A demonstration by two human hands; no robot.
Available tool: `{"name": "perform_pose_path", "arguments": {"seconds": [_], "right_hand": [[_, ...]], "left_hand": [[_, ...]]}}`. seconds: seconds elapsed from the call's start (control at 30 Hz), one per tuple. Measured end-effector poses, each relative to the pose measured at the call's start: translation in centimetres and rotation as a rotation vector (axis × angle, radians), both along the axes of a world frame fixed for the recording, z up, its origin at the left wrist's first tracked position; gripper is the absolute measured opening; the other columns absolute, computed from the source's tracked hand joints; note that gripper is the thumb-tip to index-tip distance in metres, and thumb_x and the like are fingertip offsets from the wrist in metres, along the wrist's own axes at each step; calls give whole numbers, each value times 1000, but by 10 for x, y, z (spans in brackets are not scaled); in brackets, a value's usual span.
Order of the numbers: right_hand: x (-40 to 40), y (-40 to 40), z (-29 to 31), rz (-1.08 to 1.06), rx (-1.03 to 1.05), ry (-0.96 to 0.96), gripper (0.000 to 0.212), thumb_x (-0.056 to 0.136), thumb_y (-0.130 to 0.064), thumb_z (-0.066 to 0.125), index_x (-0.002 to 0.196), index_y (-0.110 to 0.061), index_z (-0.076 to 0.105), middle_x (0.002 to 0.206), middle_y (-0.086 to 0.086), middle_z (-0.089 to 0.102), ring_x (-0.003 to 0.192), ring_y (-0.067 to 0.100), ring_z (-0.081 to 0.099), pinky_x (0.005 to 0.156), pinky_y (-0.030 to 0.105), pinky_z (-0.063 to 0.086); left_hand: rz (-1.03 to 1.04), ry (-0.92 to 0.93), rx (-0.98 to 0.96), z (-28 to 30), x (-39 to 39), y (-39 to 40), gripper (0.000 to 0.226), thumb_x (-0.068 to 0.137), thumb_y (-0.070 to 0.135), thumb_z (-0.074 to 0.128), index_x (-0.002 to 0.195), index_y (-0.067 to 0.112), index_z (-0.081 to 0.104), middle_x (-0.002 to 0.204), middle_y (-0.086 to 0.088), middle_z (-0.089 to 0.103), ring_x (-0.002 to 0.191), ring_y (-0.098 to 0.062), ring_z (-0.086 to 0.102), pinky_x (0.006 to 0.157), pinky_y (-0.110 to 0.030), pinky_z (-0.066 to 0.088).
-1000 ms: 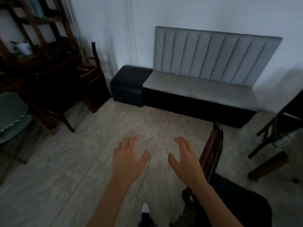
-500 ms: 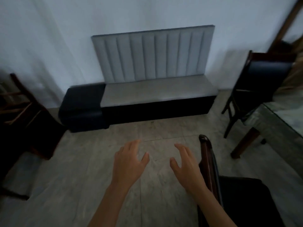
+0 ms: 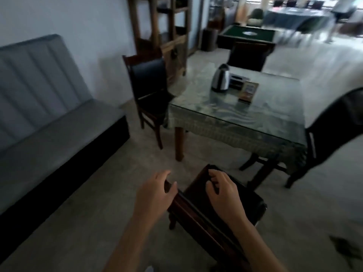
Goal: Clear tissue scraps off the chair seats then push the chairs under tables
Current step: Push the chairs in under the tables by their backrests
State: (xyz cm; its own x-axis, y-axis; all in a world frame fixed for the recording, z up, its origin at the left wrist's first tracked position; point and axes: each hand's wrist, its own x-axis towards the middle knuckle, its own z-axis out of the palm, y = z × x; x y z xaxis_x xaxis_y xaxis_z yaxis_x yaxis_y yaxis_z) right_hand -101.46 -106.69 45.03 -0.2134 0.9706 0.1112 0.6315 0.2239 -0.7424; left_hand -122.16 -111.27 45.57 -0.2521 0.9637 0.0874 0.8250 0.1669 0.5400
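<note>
Where I stand the room is dim and bluish, and the dark chair (image 3: 222, 201) under my left hand (image 3: 155, 195) and right hand (image 3: 224, 195) sinks to near black with almost no detail. Daylight pours in from the far right end of the room, washing the floor (image 3: 324, 61) there to white glare and laying a pale, rippled sheen across the glass-topped table (image 3: 245, 114). Everything is soft with motion blur, worst in the far background and at the right edge, and the wide lens bends the grey bench (image 3: 45, 107) and the frame's edges outward.
</note>
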Motion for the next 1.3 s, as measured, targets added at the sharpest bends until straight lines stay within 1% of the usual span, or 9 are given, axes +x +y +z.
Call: {"name": "perform_pose_path", "arguments": {"seconds": [0.23, 0.4, 0.47, 0.57, 0.73, 0.87, 1.03, 1.2, 1.3], "right_hand": [[2, -36, 5, -442, -37, 39, 38, 99, -25, 54, 136, -18, 52, 122, -8, 58, 104, 4, 59, 85, 23, 54], [-15, -73, -7, -754, -113, 218, 30, 97, -16, 57, 127, -17, 57, 109, -5, 66, 91, 3, 63, 68, 12, 52], [-23, -86, -15, -855, -186, 409, 23, 97, -13, 57, 119, -15, 60, 102, 2, 70, 86, 12, 69, 71, 25, 58], [-40, -106, -27, -1022, -348, 818, 10, 95, -8, 57, 103, -6, 63, 95, 15, 73, 81, 27, 72, 71, 38, 59], [-61, -125, -56, -1325, -652, 1384, 17, 97, -21, 56, 91, -5, 54, 90, 19, 64, 79, 32, 65, 68, 43, 54], [-61, -122, -75, -1455, -694, 1537, 36, 92, -29, 67, 115, -8, 50, 103, 19, 60, 92, 36, 64, 66, 49, 53], [-51, -104, -83, -1476, -605, 1729, 52, 92, -30, 66, 137, -16, 46, 127, 21, 58, 95, 40, 60, 61, 53, 50], [-42, -98, -90, -1493, -518, 1843, 55, 94, -29, 64, 143, -14, 42, 134, 22, 54, 106, 43, 57, 68, 61, 49], [-40, -96, -94, -1489, -475, 1863, 55, 95, -28, 62, 144, -13, 40, 131, 21, 55, 117, 42, 55, 90, 63, 48]], "left_hand": [[-370, -78, -31, -8, -10, 42, 48, 96, 46, 54, 137, 23, 53, 133, 4, 56, 117, -15, 56, 88, -24, 42], [-492, -226, -118, -22, -21, 39, 32, 95, 39, 58, 122, 22, 63, 115, 8, 62, 93, -5, 61, 76, -19, 48], [-412, -443, -234, -31, -24, 35, 15, 94, 32, 61, 102, 21, 68, 99, 4, 70, 84, -6, 64, 71, -16, 47], [-71, -927, -500, -50, -31, 28, 19, 93, 24, 62, 82, 10, 68, 81, -11, 71, 74, -21, 68, 68, -35, 54], [354, -1234, -762, -80, -37, 20, 24, 92, 28, 69, 86, 5, 61, 75, -10, 65, 71, -24, 65, 67, -38, 57], [504, -1416, -866, -91, -36, 28, 36, 87, 29, 74, 108, 5, 58, 101, -16, 64, 91, -30, 63, 80, -44, 53], [524, -1549, -816, -101, -26, 42, 42, 86, 25, 75, 120, 11, 56, 117, -19, 63, 107, -39, 61, 76, -51, 57], [525, -1611, -756, -106, -14, 45, 40, 89, 24, 72, 123, 14, 51, 114, -16, 62, 106, -36, 59, 91, -55, 52], [542, -1613, -713, -107, -12, 44, 43, 90, 17, 71, 128, 14, 52, 120, -16, 61, 112, -37, 58, 97, -58, 49]]}}
